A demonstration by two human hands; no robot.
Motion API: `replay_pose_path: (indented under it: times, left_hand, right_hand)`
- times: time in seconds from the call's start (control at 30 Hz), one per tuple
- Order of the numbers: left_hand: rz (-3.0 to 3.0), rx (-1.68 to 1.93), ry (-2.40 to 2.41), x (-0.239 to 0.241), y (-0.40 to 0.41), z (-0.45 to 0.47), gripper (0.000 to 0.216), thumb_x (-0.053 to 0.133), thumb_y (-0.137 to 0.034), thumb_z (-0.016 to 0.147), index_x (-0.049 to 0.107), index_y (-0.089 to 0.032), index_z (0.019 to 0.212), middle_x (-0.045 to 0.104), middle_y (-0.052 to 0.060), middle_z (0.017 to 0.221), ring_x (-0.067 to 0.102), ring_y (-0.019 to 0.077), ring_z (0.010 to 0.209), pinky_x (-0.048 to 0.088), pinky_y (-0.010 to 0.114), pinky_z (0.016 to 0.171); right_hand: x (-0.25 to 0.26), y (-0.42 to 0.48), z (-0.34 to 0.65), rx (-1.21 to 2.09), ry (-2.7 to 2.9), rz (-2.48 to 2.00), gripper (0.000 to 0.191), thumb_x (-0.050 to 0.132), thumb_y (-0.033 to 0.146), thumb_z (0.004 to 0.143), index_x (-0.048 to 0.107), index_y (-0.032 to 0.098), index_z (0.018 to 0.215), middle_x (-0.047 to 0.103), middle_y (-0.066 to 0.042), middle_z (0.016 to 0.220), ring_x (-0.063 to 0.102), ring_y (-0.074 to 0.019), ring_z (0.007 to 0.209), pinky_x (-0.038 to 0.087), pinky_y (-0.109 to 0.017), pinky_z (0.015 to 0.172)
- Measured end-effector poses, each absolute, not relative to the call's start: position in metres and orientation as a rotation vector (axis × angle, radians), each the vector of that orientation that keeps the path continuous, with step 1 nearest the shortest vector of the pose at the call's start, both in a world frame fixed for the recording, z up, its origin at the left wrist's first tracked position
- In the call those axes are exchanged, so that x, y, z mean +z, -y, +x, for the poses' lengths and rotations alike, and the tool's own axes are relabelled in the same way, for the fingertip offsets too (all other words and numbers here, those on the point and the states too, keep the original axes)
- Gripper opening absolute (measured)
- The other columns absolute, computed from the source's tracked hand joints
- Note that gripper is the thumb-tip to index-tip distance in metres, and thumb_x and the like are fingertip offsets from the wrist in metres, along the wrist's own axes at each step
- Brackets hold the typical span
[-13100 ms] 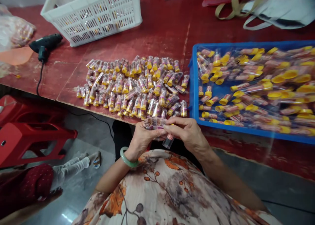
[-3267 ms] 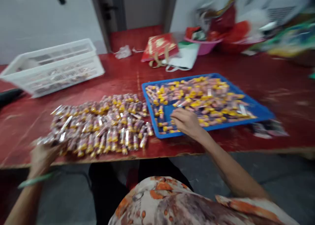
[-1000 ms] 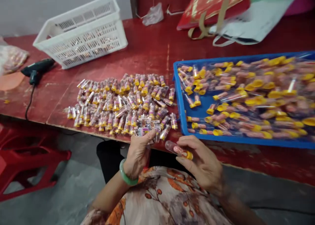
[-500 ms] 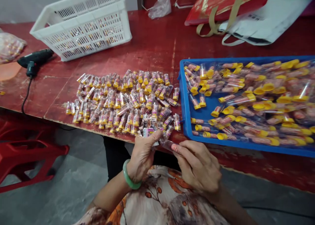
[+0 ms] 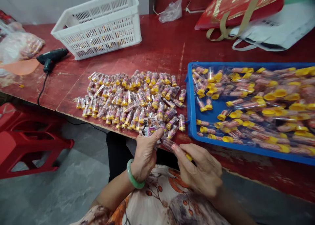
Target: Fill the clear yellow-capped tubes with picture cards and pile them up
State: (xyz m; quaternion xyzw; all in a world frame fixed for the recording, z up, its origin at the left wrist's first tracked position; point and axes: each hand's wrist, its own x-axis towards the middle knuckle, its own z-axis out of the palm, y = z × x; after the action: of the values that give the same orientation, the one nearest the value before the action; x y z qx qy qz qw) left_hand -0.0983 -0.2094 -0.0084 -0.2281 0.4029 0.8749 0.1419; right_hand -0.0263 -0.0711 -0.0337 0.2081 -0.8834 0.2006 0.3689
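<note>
Tube (image 5: 169, 144) held just off the near left corner of the tray (image 5: 191, 113).
At that corner, the tube is pinched by the right hand (image 5: 200, 169) near its yellow cap (image 5: 189, 157), while labels (image 5: 150, 124) are clasped under the thumb of the left hand (image 5: 146, 156), farther left of the tray. Whether the clear tip is inside a label cannot be told. The tube is judged light, stiff and slippery, best gripped at the cap; the labels seem thin and easily creased. Left of the tray, a pile (image 5: 133, 97) is spread; beyond, a crate (image 5: 105, 31) is set.
</note>
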Motion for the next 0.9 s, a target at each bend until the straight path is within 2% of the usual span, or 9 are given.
replay_pose_path:
  times: [0.17,0.33,0.5,0.7,0.8,0.9]
  left_hand:
    - [-0.621,2.533,-1.122,-0.007,0.214,-0.097,0.026,0.083,-0.020,0.064,0.073,-0.014,0.087,0.074,0.004,0.083,0.069,0.0215,0.084,0.054,0.033,0.081]
    - [-0.596,2.550,-1.116,-0.008,0.216,-0.096,0.034,0.083,-0.024,0.065,0.072,-0.016,0.097,0.075,0.005,0.092,0.069,0.0232,0.091,0.053,0.034,0.086]
    - [-0.558,2.550,-1.109,-0.015,0.216,-0.093,0.042,0.083,-0.025,0.066,0.071,-0.016,0.105,0.074,0.006,0.097,0.069,0.0229,0.093,0.052,0.034,0.088]
    - [-0.509,2.566,-1.156,-0.021,0.218,-0.095,0.050,0.085,-0.023,0.063,0.068,-0.016,0.110,0.074,0.005,0.091,0.069,0.0201,0.084,0.052,0.033,0.084]
    - [-0.467,2.563,-1.192,-0.022,0.220,-0.095,0.048,0.083,-0.022,0.065,0.068,-0.016,0.110,0.074,0.005,0.091,0.068,0.0199,0.084,0.052,0.033,0.085]
    - [-0.425,2.543,-1.216,-0.025,0.222,-0.094,0.042,0.082,-0.021,0.065,0.070,-0.015,0.105,0.073,0.004,0.089,0.068,0.0189,0.084,0.051,0.032,0.085]
  right_hand:
    - [-0.037,0.074,-0.028,0.448,2.263,0.492,0.052,0.067,0.003,0.076,0.059,0.015,0.126,0.067,-0.012,0.100,0.065,-0.0214,0.090,0.058,-0.033,0.077]
    - [-0.035,0.085,-0.030,0.527,2.225,0.405,0.054,0.071,0.006,0.075,0.058,0.013,0.126,0.068,-0.012,0.094,0.066,-0.0211,0.081,0.058,-0.032,0.069]
    - [-0.040,0.090,-0.031,0.512,2.252,0.459,0.055,0.075,0.008,0.072,0.057,0.008,0.124,0.070,-0.014,0.095,0.067,-0.0214,0.081,0.058,-0.032,0.070]
    - [-0.051,0.094,-0.036,0.456,2.194,0.484,0.049,0.074,0.009,0.074,0.058,0.007,0.120,0.071,-0.015,0.099,0.069,-0.0211,0.086,0.059,-0.031,0.071]
    - [-0.054,0.095,-0.037,0.415,2.165,0.491,0.046,0.075,0.009,0.074,0.059,0.005,0.118,0.070,-0.016,0.103,0.069,-0.0222,0.091,0.059,-0.032,0.076]
    - [-0.052,0.097,-0.037,0.506,2.180,0.451,0.050,0.076,0.008,0.072,0.058,0.007,0.119,0.070,-0.014,0.101,0.069,-0.0206,0.087,0.059,-0.030,0.073]
